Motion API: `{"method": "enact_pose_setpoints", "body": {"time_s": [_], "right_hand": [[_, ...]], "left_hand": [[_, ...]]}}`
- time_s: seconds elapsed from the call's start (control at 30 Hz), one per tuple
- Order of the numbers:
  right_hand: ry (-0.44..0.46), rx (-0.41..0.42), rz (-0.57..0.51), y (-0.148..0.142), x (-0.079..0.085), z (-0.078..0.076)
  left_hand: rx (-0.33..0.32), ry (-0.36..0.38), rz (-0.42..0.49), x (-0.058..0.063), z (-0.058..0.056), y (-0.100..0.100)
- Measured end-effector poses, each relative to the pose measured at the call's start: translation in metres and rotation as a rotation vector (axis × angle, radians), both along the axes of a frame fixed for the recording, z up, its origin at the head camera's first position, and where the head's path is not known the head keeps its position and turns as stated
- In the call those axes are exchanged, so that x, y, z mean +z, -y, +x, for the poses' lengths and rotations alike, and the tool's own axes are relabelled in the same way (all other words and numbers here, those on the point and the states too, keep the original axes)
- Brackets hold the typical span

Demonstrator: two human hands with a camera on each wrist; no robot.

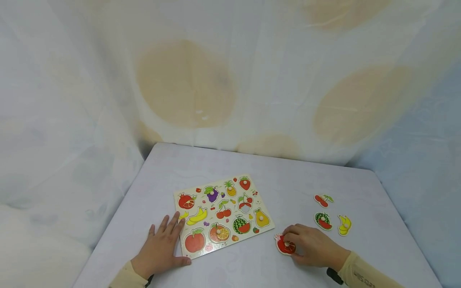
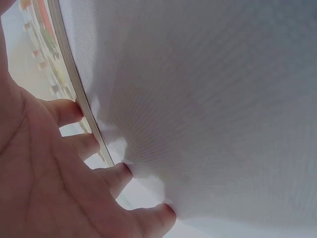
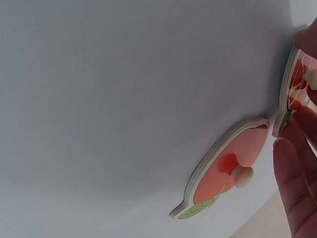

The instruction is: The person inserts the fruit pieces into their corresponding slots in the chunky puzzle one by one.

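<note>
A wooden fruit puzzle board [image 1: 207, 257] lies tilted on the table in the head view, with several knobbed pieces in it, among them the orange piece [image 1: 224, 235]. Spread along its left edge is my left hand [image 1: 158, 250], fingers straight and fingertips [image 2: 74, 111] at the board's rim. My right hand [image 1: 313, 246] holds the pomegranate puzzle piece [image 1: 284, 247] by its edge and knob, right of the board. In the right wrist view that piece [image 3: 295, 82] is tilted in the fingers. A red piece with a green leaf [image 3: 213, 183] lies beside it, hidden by the hand in the head view.
Loose on the table's right side lie a cherry piece [image 1: 321, 201], a watermelon piece [image 1: 320, 223] and a banana piece [image 1: 343, 226]. A pale cloth covers the table [image 1: 288, 180]. Fabric curtains [image 1: 259, 100] hang along the back and both sides.
</note>
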State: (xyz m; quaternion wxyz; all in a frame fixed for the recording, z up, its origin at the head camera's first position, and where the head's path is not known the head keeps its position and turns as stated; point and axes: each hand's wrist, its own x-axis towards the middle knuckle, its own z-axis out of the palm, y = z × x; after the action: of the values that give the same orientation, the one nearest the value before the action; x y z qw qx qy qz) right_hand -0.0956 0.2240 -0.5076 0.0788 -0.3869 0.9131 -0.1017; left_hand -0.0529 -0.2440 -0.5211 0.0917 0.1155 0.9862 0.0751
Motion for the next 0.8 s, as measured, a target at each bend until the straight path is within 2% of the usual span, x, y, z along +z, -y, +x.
{"method": "enact_pose_setpoints", "body": {"time_s": [0.13, 0.37, 0.8], "right_hand": [[0.014, -0.039, -0.013, 0.002, 0.004, -0.003], [0.032, -0.115, -0.059, 0.011, 0.021, -0.014], [-0.028, -0.058, -0.09, 0.061, 0.037, -0.046]], "left_hand": [[-0.003, -0.005, 0.005, 0.001, 0.0, 0.001], [0.006, 0.009, 0.005, 0.001, 0.001, 0.002], [0.001, 0.013, 0.014, -0.003, -0.002, 0.002]]}}
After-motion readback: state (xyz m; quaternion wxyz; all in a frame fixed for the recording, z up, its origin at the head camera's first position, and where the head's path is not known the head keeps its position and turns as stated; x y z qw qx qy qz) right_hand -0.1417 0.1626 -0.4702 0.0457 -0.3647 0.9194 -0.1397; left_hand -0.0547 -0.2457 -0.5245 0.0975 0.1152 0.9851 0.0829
